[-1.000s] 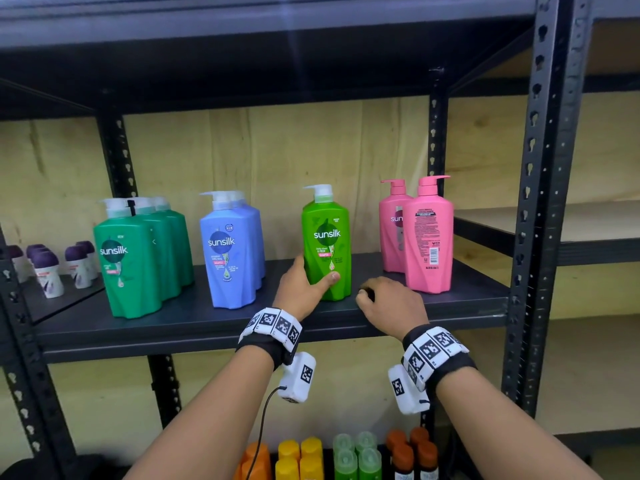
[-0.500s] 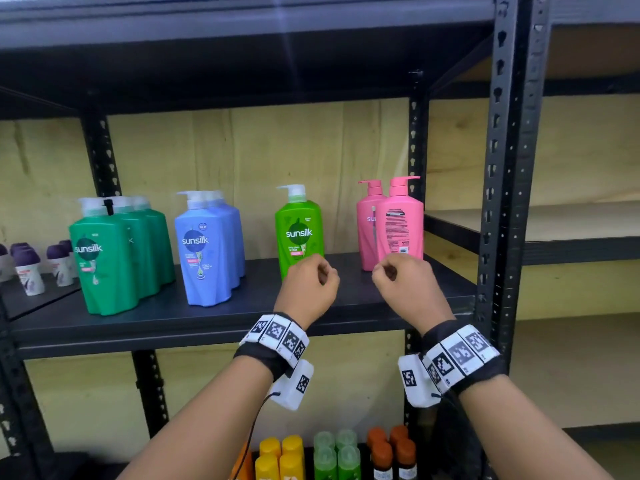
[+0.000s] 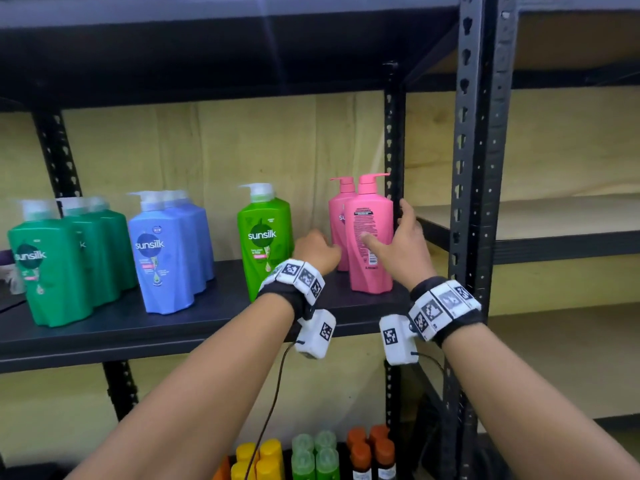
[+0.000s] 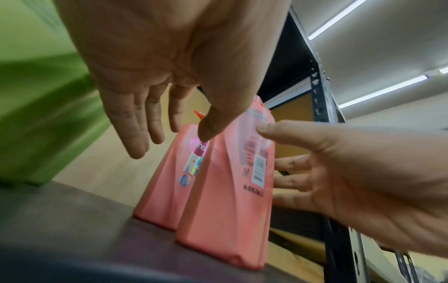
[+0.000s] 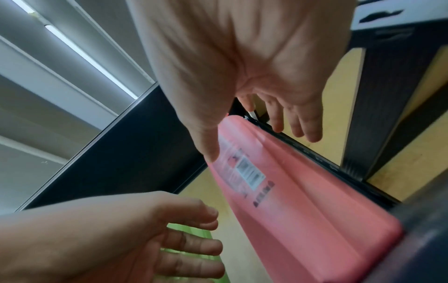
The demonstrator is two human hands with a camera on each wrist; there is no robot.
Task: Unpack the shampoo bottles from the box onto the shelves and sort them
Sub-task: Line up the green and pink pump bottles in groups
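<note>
Two pink pump bottles stand at the right end of the black shelf [image 3: 207, 323]. The front pink bottle [image 3: 370, 268] [image 4: 225, 210] [image 5: 303, 220] shows its back label; the rear pink bottle [image 3: 337, 220] [image 4: 164, 191] stands behind and left of it. My right hand [image 3: 398, 244] [image 4: 315, 168] [image 5: 266, 124] is spread at the front bottle, thumb touching the label, straight fingers past its right side. My left hand [image 3: 315, 249] [image 4: 145, 124] [image 5: 184, 239] hovers with straight fingers between the bright green bottle [image 3: 265, 237] [image 4: 43, 114] and the pink pair, holding nothing.
Blue bottles [image 3: 169, 254] and dark green bottles [image 3: 59, 268] stand in groups further left. A black upright post [image 3: 474, 202] rises just right of the pink bottles, with another shelf bay [image 3: 536, 237] beyond. Small yellow [image 3: 256, 459], green [image 3: 311, 452] and orange bottles [image 3: 370, 448] fill the shelf below.
My left hand let go of the bright green bottle. Both hands then moved right and forward from the shelf edge and opened at the pink bottles; the right thumb now touches the front one.
</note>
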